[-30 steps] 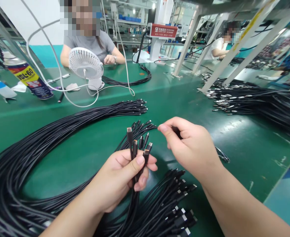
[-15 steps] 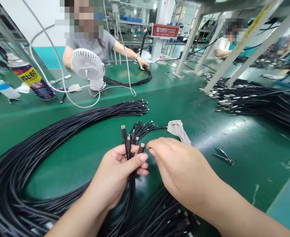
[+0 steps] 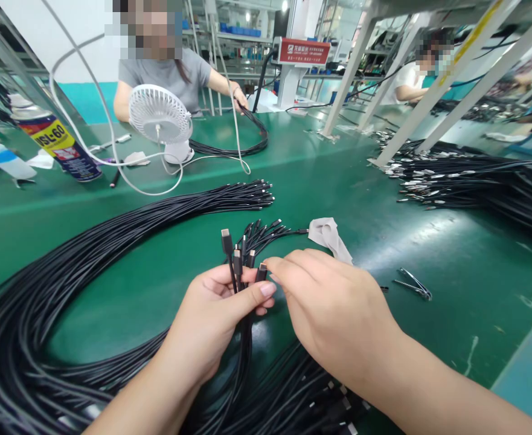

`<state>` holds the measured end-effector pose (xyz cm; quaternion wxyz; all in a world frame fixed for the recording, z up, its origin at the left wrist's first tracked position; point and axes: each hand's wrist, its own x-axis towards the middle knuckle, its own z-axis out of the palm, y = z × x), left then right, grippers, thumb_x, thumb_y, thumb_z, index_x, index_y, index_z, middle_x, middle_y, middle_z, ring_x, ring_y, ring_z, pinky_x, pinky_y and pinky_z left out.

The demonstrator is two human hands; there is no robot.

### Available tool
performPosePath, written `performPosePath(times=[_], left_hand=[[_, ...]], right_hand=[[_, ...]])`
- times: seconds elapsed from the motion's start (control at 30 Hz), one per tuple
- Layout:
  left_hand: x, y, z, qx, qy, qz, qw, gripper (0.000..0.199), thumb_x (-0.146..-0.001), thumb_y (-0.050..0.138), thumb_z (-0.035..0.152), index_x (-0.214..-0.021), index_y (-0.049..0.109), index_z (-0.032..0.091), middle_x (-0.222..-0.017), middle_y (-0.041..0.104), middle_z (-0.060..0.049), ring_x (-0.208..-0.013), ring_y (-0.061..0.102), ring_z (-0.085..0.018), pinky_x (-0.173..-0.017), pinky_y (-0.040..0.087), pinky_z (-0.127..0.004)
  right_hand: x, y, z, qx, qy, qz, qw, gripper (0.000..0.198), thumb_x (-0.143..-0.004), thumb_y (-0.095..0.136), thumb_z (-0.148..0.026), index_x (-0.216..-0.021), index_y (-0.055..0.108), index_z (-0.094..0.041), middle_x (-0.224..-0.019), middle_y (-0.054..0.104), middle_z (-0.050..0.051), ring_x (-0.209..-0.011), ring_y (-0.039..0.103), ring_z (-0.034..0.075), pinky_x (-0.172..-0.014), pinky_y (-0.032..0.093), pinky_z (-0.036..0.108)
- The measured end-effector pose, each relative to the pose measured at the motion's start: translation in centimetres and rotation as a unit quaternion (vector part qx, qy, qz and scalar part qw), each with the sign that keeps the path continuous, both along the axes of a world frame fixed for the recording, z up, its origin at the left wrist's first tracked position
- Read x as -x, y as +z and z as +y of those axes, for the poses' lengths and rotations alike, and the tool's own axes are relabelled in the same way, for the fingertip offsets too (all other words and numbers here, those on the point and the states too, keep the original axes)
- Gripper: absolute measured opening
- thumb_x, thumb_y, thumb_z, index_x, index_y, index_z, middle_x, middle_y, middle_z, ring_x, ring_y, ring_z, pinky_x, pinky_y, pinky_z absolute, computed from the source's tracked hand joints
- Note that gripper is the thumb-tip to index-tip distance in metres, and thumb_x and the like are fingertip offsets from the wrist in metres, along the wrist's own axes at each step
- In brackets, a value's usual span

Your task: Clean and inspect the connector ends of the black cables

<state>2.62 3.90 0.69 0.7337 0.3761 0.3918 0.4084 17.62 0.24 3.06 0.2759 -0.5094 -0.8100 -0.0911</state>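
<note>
Black metal-tipped cables (image 3: 237, 262) sit clamped in the left hand (image 3: 223, 305); the right hand (image 3: 331, 302), grip unclear, has neared one, seemingly the focus.

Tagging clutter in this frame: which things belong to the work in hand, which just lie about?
In the work:
black cables, held in the left hand
connector, next to the right hand

Apparently just lying about:
white fan
spray can
pale cloth
V-shaped metal tool

White fan (image 3: 158, 116) right of a yellow-labelled spray can (image 3: 61, 140)
</note>
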Motion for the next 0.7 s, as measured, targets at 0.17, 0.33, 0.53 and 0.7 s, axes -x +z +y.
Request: performPosePath(times=[0.17,0.33,0.53,0.7], left_hand=[[0.0,-0.1,0.0,0.000,0.006,0.004,1.000,0.011,-0.063,0.083,0.015,-0.069,0.073,0.016,-0.060,0.069,0.002,-0.056,0.061,-0.007,-0.055,0.051,-0.015],[-0.1,0.2,-0.1,0.005,0.011,0.006,1.000,0.011,-0.064,0.083,0.017,-0.071,0.074,0.016,-0.062,0.068,0.002,-0.054,0.060,-0.007,-0.052,0.050,-0.015],[0.1,0.6,-0.3,0.045,-0.004,-0.037,0.998,0.022,-0.067,0.082,0.021,-0.088,0.078,0.022,-0.083,0.072,-0.003,-0.062,0.064,-0.009,-0.053,0.050,-0.017],[0.5,0.6,-0.6,0.062,-0.113,-0.088,0.988,0.024,-0.064,0.084,0.020,-0.086,0.079,0.028,-0.090,0.073,-0.005,-0.066,0.064,-0.012,-0.055,0.048,-0.020]], right_hand=[[-0.1,0.0,0.1,-0.005,0.010,0.004,1.000,0.032,-0.090,0.037,-0.008,-0.095,0.068,-0.012,-0.078,0.068,0.006,-0.072,0.061,0.020,-0.059,0.040,0.031],[-0.1,0.1,0.3,0.031,0.008,0.034,0.999,0.030,-0.091,0.036,-0.011,-0.090,0.066,-0.014,-0.078,0.068,0.005,-0.071,0.063,0.020,-0.059,0.043,0.031],[-0.8,0.2,1.3,0.030,-0.037,0.179,0.983,0.016,-0.091,0.048,-0.016,-0.104,0.057,-0.016,-0.093,0.068,0.006,-0.079,0.065,0.016,-0.064,0.049,0.026],[-1.7,0.3,2.3,0.035,-0.082,0.223,0.971,0.011,-0.087,0.059,-0.023,-0.077,0.057,-0.019,-0.063,0.059,-0.002,-0.057,0.056,0.013,-0.053,0.044,0.024]])
